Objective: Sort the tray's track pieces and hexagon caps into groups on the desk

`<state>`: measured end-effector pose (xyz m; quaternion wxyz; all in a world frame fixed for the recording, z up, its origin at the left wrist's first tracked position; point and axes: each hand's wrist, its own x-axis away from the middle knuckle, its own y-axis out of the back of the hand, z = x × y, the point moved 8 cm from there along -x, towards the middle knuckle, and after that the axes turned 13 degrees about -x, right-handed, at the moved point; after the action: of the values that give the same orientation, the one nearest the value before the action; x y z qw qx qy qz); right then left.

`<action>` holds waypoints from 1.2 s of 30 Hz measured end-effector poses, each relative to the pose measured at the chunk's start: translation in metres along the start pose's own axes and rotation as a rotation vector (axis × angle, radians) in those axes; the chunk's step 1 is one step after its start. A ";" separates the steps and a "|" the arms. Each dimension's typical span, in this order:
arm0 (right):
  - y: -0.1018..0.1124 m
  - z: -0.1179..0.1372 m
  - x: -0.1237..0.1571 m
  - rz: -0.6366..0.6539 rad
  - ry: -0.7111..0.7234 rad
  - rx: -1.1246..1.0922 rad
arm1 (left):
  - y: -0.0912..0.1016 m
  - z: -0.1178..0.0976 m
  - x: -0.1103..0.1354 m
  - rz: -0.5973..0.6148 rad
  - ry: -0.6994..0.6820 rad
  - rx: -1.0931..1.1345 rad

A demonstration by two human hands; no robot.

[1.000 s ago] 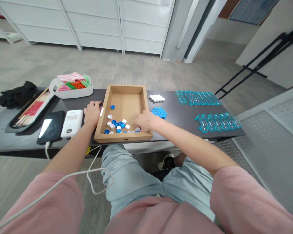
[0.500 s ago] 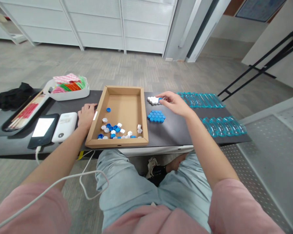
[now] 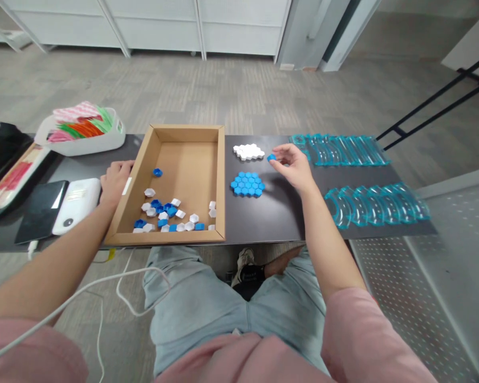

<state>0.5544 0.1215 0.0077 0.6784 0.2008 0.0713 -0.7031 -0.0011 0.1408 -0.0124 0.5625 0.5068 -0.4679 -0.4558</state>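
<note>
My right hand pinches a small blue hexagon piece just right of the white hexagon cluster on the black table. Below that lies a blue hexagon cluster. My left hand rests curled against the left wall of the cardboard tray. Inside the tray lie several loose blue and white hexagon pieces, most near its front edge.
Two rows of clear teal curved pieces lie at the right. At the left are a white power bank, a dark phone, a white bin of coloured sheets and a tray of sticks. A white cable hangs down.
My right hand left the tray, reached the white cluster, then drew slightly right and down with a blue piece pinched. The view tilted down. My left hand stayed on the tray's side.
</note>
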 end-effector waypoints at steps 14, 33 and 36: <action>-0.027 0.050 0.026 0.131 0.186 0.147 | 0.009 -0.005 0.004 -0.027 0.042 -0.033; -0.049 0.055 0.119 0.208 0.172 0.296 | 0.008 -0.008 0.007 0.013 0.034 -0.022; -0.054 0.051 0.119 0.253 0.186 0.346 | 0.008 -0.006 0.005 0.014 0.033 -0.007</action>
<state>0.4922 -0.0043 0.0000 0.7072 0.3852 -0.0138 -0.5927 0.0054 0.1370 -0.0046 0.5751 0.5092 -0.4605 -0.4449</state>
